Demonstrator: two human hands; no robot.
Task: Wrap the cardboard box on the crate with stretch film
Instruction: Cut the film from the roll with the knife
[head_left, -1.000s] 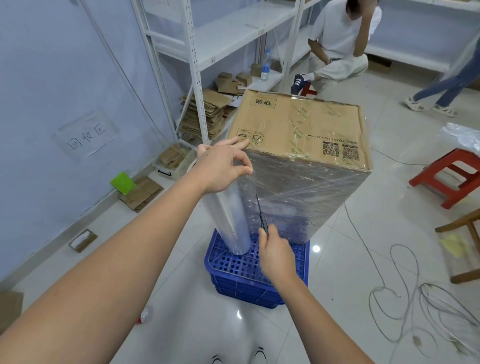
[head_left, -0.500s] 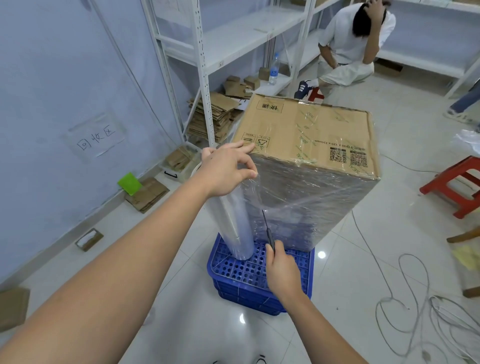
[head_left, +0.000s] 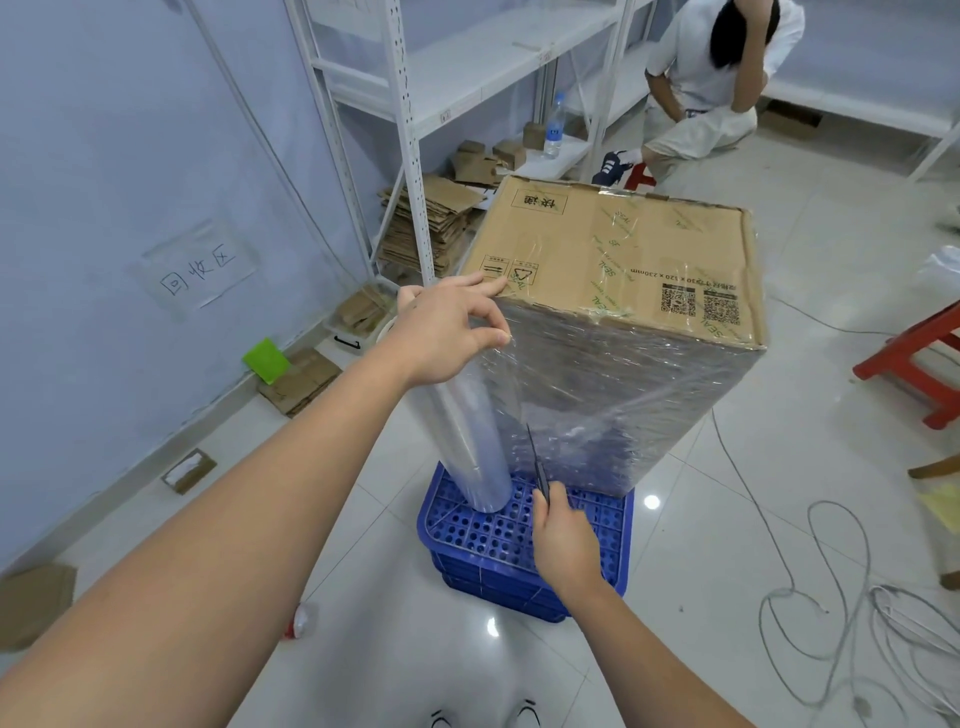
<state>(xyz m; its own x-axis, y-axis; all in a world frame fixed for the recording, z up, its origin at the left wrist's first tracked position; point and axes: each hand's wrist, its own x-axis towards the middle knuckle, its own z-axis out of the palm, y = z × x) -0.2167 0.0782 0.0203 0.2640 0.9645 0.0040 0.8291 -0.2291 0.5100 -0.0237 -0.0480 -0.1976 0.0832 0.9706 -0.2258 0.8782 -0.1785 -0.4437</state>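
Gripping the top of the upright stretch film roll (head_left: 470, 447), the left hand (head_left: 447, 332) has its fingers curled over the roll's upper end, fingertips touching the near top corner of the cardboard box (head_left: 613, 260). Right hand (head_left: 563, 540) is closed round the handles of scissors (head_left: 537, 465), blades pointing up at the film web between roll and box.

Task thing: the box stands tall on the blue plastic crate (head_left: 498, 540), filling its far half; the roll stands on the crate's near-left part, just beside the box at its 9 o'clock.

Progress, judged: both visible side faces carry several film layers from top edge to base. Top face is bare cardboard with tape only. Wrapping looks nearly done; cutting the film free and smoothing the tail appear to remain.

Surface: glossy white tile floor (head_left: 415, 649). Room: blue wall at 9 o'clock, white metal shelving (head_left: 410, 130) at 11 to 12 with flattened cardboard stacked beneath, a crouching person (head_left: 711, 88) at 1 o'clock, red stool (head_left: 914, 358) at 3, loose cables (head_left: 831, 623) at 4.
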